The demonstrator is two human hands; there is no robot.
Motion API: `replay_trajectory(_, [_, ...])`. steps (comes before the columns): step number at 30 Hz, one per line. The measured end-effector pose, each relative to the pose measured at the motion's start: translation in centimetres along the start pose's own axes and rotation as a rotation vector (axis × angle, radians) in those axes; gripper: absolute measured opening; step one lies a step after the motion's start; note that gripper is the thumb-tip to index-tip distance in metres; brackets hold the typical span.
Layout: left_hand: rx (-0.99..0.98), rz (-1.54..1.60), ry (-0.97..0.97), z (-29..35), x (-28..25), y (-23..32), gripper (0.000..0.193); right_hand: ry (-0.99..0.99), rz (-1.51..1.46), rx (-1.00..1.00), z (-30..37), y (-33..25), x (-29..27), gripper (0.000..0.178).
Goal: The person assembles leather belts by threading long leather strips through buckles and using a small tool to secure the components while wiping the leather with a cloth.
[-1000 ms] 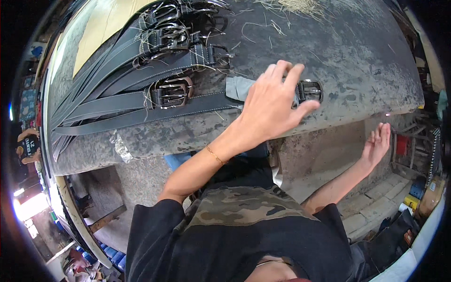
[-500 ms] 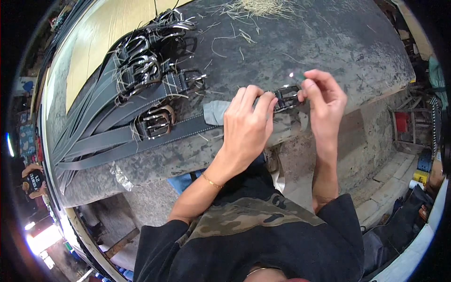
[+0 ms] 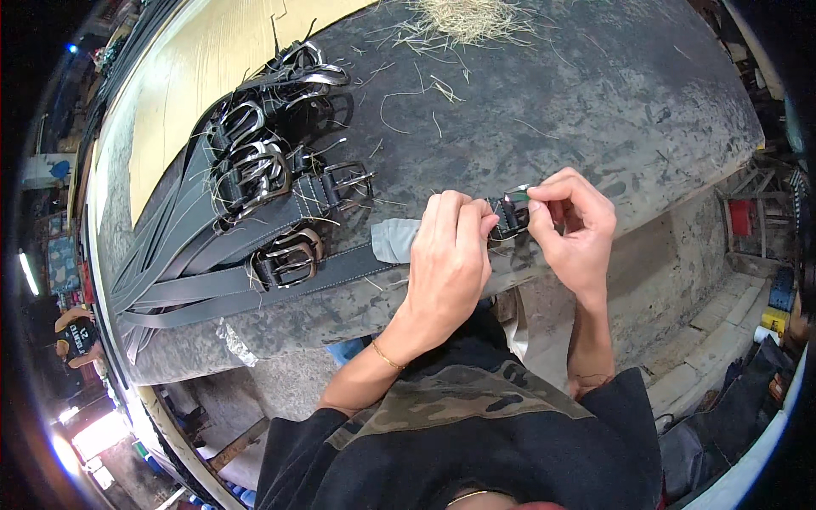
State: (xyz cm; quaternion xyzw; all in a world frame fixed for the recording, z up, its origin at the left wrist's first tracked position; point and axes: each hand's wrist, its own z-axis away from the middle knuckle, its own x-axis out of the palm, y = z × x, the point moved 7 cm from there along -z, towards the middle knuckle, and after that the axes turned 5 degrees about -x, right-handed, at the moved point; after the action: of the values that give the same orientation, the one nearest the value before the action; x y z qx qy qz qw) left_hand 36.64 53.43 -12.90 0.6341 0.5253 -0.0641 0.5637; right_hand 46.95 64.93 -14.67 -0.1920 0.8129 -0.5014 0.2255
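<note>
Hands pinching belt buckle, grey straw-strewn workbench, dim workshop

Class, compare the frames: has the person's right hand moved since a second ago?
Yes. The right hand has come up from below the table's front edge to the buckle, close beside the left hand on the table top.

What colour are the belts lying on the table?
The belts are black with silvery metal buckles, best seen in the head view.
</note>
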Motion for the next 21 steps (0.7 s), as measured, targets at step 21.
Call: replay_trajectory(21, [-0.003,0.036,0.009,0.06,-0.05,-0.2,0.016,-0.079,0.158,-0.077,-0.27,-0.9,0.68,0.014])
